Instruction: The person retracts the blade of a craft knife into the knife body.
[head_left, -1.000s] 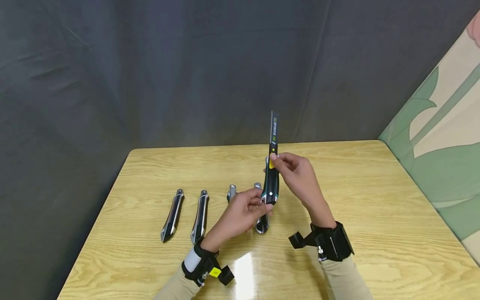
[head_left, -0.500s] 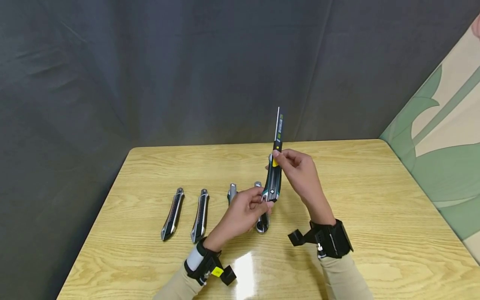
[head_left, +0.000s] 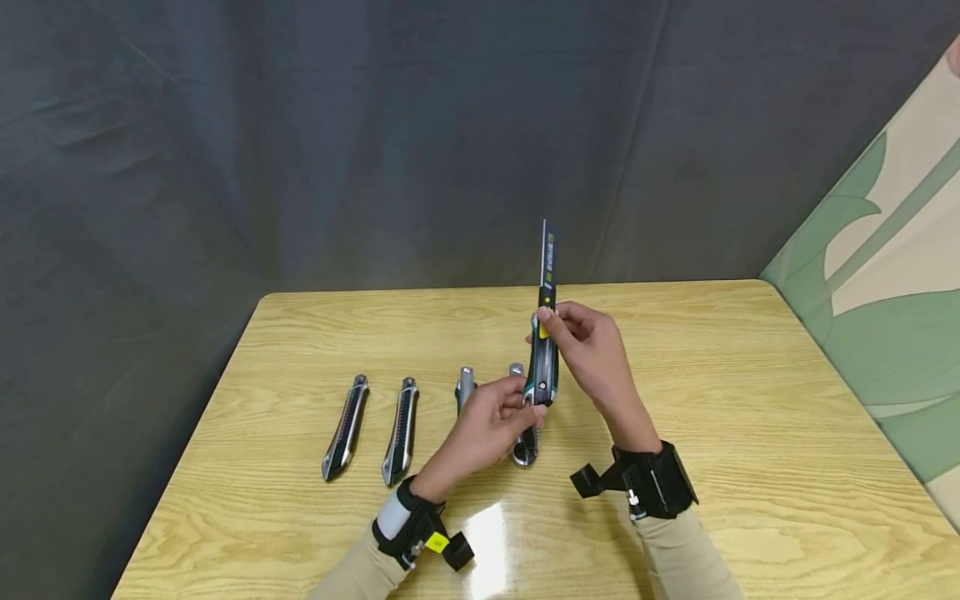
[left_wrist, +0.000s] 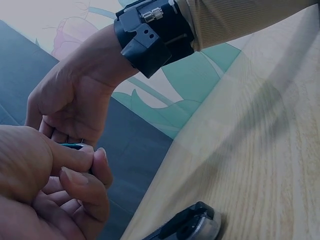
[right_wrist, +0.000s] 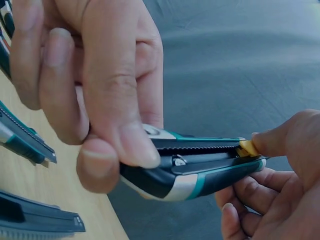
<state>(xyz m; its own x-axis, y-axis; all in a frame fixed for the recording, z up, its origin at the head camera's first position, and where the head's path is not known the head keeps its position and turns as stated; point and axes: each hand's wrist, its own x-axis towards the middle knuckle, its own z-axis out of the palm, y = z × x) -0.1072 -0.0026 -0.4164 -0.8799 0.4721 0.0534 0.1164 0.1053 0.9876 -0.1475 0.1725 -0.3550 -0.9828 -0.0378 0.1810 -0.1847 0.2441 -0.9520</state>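
A box cutter (head_left: 542,362) in black, teal and silver is held up above the table, its long dark strip (head_left: 548,254) with printed lettering pointing away. My left hand (head_left: 483,425) pinches its rear end between thumb and fingers, as the right wrist view shows up close. Further forward, my right hand (head_left: 596,354) grips the body near the front. Its thumb presses by a yellow slider (right_wrist: 247,148). In the left wrist view, the fingers of my left hand (left_wrist: 60,175) hide nearly all of the cutter.
On the wooden table (head_left: 750,400) lie two more box cutters, the leftmost one (head_left: 345,429) and its neighbour (head_left: 400,433). Another cutter (head_left: 465,383) is partly covered by my left hand, and one (head_left: 525,448) lies under the held cutter. A dark curtain (head_left: 450,150) hangs behind.
The held cutter swung slightly up and right half a second ago, then came back left and down. Both hands keep their hold, and the cutters on the table stay put.
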